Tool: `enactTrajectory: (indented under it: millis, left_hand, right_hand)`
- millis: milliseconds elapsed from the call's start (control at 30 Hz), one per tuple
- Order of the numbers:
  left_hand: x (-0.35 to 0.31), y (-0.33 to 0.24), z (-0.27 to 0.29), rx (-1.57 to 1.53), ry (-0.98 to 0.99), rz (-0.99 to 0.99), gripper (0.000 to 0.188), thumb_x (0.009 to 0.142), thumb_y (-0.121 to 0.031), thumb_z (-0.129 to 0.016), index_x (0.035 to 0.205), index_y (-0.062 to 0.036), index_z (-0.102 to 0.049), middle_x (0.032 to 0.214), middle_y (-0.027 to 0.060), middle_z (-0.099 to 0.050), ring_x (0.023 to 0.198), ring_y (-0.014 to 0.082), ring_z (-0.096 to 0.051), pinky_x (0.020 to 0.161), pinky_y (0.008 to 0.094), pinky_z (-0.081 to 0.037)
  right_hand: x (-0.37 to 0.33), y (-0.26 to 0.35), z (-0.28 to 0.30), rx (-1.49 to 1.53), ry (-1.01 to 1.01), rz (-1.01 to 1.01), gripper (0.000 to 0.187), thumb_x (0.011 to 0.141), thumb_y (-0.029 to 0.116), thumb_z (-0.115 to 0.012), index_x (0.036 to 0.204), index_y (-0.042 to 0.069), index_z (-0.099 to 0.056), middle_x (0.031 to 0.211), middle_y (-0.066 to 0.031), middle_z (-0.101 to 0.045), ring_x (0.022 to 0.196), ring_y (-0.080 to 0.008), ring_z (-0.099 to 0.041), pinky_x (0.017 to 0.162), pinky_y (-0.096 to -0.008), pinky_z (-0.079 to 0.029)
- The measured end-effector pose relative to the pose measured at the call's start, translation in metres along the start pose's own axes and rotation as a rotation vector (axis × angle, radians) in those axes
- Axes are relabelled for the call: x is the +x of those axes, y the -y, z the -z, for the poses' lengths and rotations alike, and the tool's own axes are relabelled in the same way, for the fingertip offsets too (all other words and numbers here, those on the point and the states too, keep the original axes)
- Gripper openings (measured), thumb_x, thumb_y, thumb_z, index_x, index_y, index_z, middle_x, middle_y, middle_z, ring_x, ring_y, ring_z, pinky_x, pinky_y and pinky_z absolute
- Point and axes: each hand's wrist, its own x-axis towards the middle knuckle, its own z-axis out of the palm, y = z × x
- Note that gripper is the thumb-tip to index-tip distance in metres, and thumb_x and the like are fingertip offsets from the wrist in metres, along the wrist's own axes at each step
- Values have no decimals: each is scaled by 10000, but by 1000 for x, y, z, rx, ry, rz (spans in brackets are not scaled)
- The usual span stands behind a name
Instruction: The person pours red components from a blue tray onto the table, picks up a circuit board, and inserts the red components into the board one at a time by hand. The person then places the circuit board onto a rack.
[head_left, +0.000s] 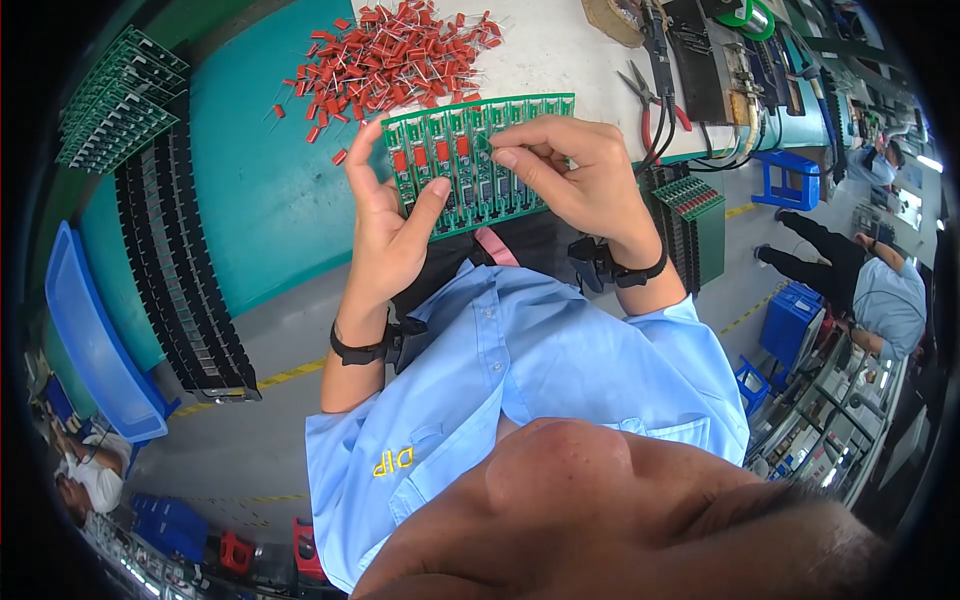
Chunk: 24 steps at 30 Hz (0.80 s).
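Note:
A green circuit board panel, divided into narrow strips, is held tilted at the table's front edge. My left hand grips its left end, thumb on the face and fingers behind. Several strips on the left each carry a red box-shaped capacitor; the strips further right show none. My right hand is over the panel's middle, thumb and forefinger pinched together against a strip just right of the red row. Whatever is between those fingertips is hidden. Beyond the panel lies a heap of loose red capacitors with thin wire leads.
Black slotted racks stand at left, with stacked boards at the far end. A blue tray is beside them. At right lie pliers, cables and a solder wire spool. Another rack holds boards. Other people are further off.

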Motion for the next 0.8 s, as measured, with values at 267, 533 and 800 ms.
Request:
enactTrajectory:
  millis: [267,533,800]
  left_hand:
    - [0,1,0,19,-5,-26,731,938,90,-577,1511,-83,-158,1415,159,-443,1284,229,-520,1051,381,-447]
    - [-2,-1,1,14,3,-14,742,932,90,-582,1517,-82,-159,1426,159,-428,1291,228,-512,1060,383,-440]
    - [-2,9,3,75,-50,2,770,937,73,-609,1539,-79,-154,1432,140,-415,1290,228,-475,1065,353,-402]
  right_hand:
    - [0,3,0,-13,13,-13,121,875,52,-755,986,3,-752,764,-53,-703,579,-66,-547,503,-225,-401]
    - [0,4,-1,-23,40,-31,113,879,49,-749,981,0,-750,752,-53,-699,589,-70,-567,509,-230,-415]
    - [3,-2,1,-8,17,85,93,875,62,-743,959,22,-740,791,-91,-716,632,-170,-669,556,-302,-512]
